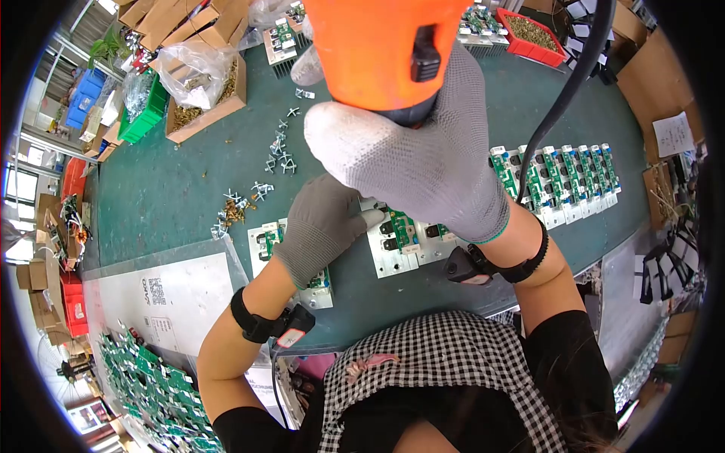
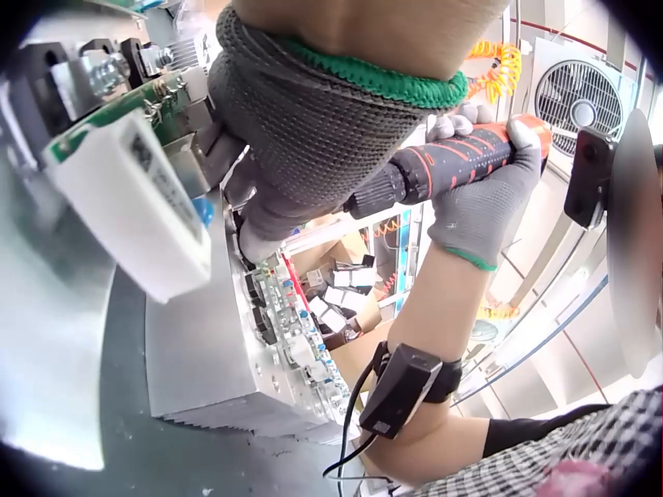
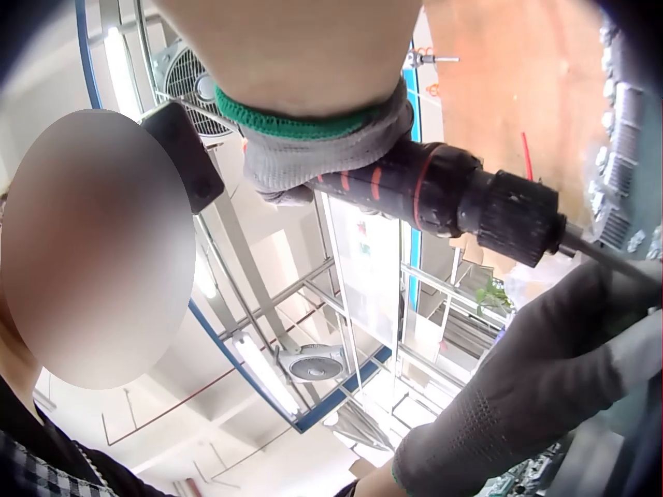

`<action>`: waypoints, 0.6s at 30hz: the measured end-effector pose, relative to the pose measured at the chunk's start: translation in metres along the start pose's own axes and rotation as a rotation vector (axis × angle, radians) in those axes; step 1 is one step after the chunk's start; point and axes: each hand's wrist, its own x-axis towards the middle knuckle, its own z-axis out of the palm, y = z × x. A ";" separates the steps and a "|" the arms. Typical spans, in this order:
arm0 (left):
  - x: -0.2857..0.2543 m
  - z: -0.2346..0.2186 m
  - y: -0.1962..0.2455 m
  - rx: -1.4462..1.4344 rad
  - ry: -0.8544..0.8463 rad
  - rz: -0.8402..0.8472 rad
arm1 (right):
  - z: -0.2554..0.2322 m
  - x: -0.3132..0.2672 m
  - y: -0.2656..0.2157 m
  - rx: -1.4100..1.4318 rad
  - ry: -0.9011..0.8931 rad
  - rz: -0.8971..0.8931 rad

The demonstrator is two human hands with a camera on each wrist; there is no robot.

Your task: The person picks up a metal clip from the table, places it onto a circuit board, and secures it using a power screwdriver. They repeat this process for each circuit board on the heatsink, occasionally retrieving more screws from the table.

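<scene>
My gloved right hand [image 1: 430, 162] grips an orange and black power screwdriver [image 1: 389, 53], held upright over the bench with its cable hanging to the right. A metal bit [image 3: 601, 251] runs from its black chuck [image 3: 518, 217] down to my left hand. My gloved left hand [image 1: 321, 226] is low over the work, fingertips right at a metal heat sink [image 1: 387, 263] with a green circuit board [image 1: 404, 230]. Its fingers hide the bit's end, and I cannot tell what they hold. Another heat sink with boards [image 1: 319, 296] lies partly under the left hand.
Finished-looking board rows [image 1: 559, 181] line the right. Loose metal clips [image 1: 279, 151] and brass screws [image 1: 234, 210] are scattered left. A cardboard box [image 1: 226, 98], a green bin [image 1: 145, 113] and a red tray of screws [image 1: 532, 39] stand at the back. The black cable [image 1: 563, 90] crosses the right side.
</scene>
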 end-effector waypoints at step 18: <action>0.007 -0.001 -0.002 -0.006 -0.030 -0.054 | 0.000 -0.001 -0.002 -0.050 0.014 -0.016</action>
